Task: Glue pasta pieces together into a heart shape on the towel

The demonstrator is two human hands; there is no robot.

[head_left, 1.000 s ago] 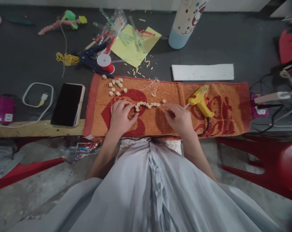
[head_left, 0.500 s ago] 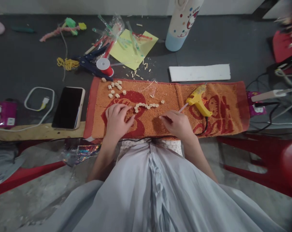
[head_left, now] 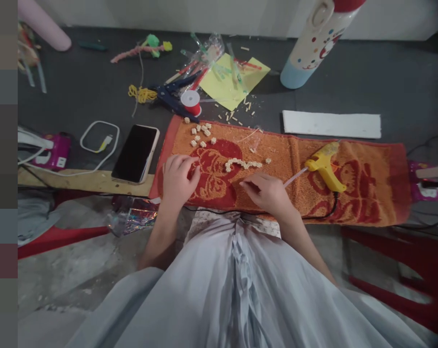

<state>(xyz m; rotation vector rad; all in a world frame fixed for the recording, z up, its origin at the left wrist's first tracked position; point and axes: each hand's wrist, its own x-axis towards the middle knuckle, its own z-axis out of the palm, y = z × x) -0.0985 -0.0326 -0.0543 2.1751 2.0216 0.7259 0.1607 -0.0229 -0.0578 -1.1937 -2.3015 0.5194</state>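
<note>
My left hand [head_left: 178,180] rests on the left part of an orange and red towel [head_left: 287,150], fingers loosely bent and thumb apart, nothing seen in it. My right hand [head_left: 265,192] lies on the towel further right, its fingers loosely curled with a small gap at the thumb; no held thing shows. Beyond and between the hands lies a wavy strip of small pale pieces joined together [head_left: 244,164]. A single pale piece [head_left: 268,161] sits off its right end. Several small pale clusters [head_left: 206,129] are scattered beyond my left hand. Right of my right hand lies a yellow glue gun [head_left: 325,166] with a clear glue stick.
A phone [head_left: 135,153] and white cable [head_left: 100,122] are at left. Behind the towel are dark blue pliers [head_left: 171,96], a red thread spool [head_left: 191,102], yellow paper [head_left: 224,87] with pale scraps, a bottle [head_left: 307,58] and a white strip [head_left: 331,124]. A black cord runs along the front edge.
The view has turned left, so the things on the table appear further right. My hands stay near the same places on the towel; the pale strip and glue gun look unmoved on it.
</note>
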